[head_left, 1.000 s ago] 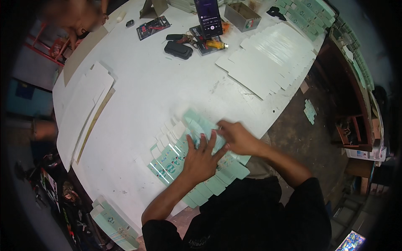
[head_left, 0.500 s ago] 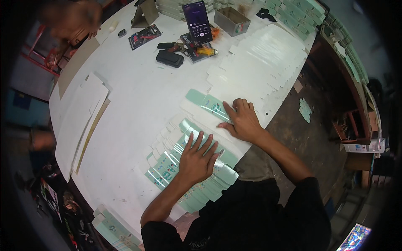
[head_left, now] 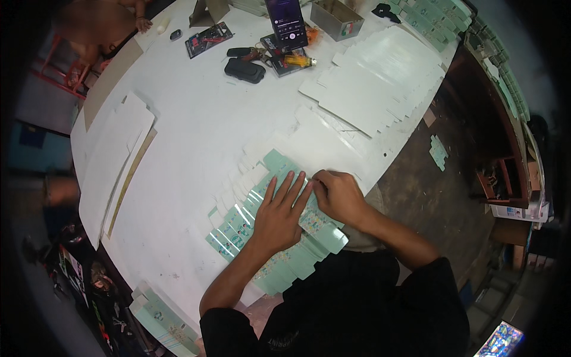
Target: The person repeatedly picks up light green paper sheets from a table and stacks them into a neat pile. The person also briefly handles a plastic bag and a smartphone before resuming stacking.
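Note:
Several flat green printed cartons (head_left: 237, 225) lie overlapped in a slanting fan at the table's near edge. My left hand (head_left: 277, 209) rests on them with its fingers stretched out and palm down. Just right of it, my right hand (head_left: 341, 196) has curled fingers, thumb and fingertips together at the right-hand edge of the top green carton (head_left: 315, 218). That grip is partly hidden by the hand itself. Beyond the hands, a spread of overlapped white-backed carton blanks (head_left: 372, 83) covers the right side of the table.
Toward the back stand a phone (head_left: 287, 27), a metal box (head_left: 336, 22), a black case (head_left: 244, 70) and a yellow lighter (head_left: 300, 60). White sheets (head_left: 116, 160) lie at the left. More green cartons (head_left: 162, 321) sit at the lower left. Another person's hand (head_left: 144, 24) is at the far left.
My right hand has drawn nearer and closed its fingers. The green carton that lay under it apart from the fan now lies on top of the fan. My left hand stays almost in place.

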Demonstrator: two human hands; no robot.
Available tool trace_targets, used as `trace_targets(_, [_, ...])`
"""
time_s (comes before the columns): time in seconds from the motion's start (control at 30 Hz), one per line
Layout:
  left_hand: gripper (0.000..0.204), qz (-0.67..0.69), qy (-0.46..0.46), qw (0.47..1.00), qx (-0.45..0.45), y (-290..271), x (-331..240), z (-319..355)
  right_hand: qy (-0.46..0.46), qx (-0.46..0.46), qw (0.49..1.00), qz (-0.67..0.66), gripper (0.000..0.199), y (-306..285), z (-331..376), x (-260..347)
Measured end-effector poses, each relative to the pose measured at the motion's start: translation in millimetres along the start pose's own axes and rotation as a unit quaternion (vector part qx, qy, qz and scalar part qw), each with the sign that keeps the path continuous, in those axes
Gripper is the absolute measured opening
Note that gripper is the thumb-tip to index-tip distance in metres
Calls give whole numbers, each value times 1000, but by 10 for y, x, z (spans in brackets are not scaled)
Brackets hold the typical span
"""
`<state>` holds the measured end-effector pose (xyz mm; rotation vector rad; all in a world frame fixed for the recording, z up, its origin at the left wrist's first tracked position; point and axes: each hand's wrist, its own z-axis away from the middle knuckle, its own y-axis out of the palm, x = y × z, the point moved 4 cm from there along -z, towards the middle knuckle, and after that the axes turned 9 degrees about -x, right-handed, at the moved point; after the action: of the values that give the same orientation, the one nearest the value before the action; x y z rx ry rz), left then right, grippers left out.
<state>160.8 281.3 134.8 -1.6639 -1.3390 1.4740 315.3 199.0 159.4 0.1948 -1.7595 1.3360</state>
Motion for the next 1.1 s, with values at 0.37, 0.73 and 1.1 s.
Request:
trace_targets(0.37, [87, 4, -51, 998, 32, -172, -12, 209, -151, -102, 966, 182, 75, -169, 348, -324])
trace_targets(0.73, [53, 19, -42, 999, 12, -117, -2, 124, -182, -77, 954, 225, 55, -146, 87, -193])
trace_targets(1.1, [105, -76, 19, 994, 78, -51, -65, -44, -26, 160, 986, -41, 25, 61, -255, -314])
